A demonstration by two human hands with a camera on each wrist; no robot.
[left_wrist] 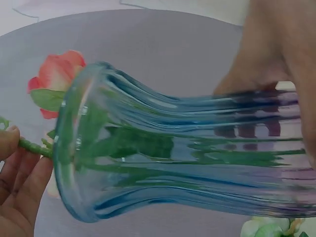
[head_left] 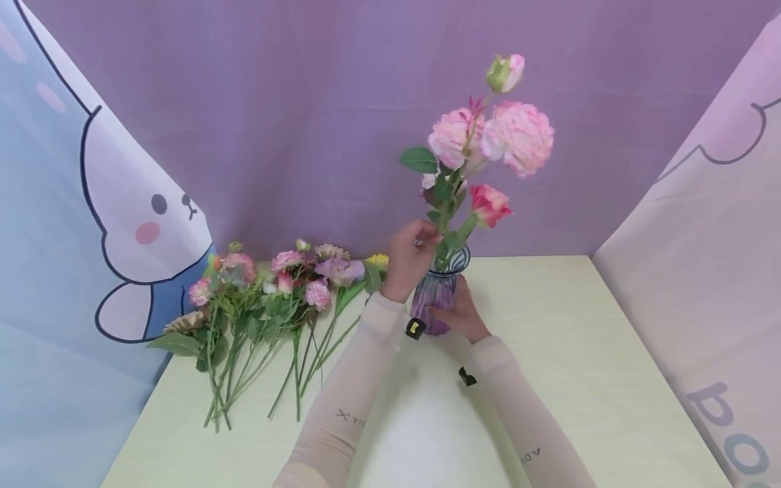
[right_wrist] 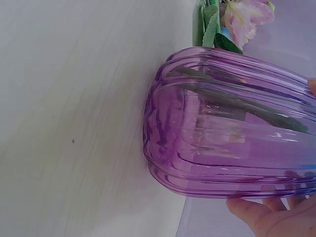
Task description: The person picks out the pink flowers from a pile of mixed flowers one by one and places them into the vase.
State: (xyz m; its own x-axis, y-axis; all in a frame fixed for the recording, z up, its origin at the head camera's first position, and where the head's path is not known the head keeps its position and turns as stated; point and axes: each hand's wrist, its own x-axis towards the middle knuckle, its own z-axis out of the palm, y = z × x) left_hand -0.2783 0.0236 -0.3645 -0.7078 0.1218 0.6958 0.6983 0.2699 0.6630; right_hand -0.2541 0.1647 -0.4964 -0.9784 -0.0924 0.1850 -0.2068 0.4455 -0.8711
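Observation:
A ribbed glass vase point(head_left: 434, 295), blue at the neck and purple toward the base, stands on the table with several artificial flowers in it. Large pink blooms point(head_left: 520, 137) rise high above the rim, and a coral-pink rose point(head_left: 489, 205) leans out lower on the right. At the vase mouth my left hand point(head_left: 410, 256) pinches a green stem point(left_wrist: 35, 147) between thumb and fingers. My right hand point(head_left: 462, 314) grips the vase around its lower body from the right side. Through the purple glass point(right_wrist: 170, 133), dark green stems show inside.
Several loose flowers with long green stems point(head_left: 244, 369) lie in a pile on the left of the pale table point(head_left: 561, 379). A purple cloth point(head_left: 305, 122) hangs behind the table's back edge. Printed cloths hang on both sides, the left one point(head_left: 140, 203) with a cartoon animal.

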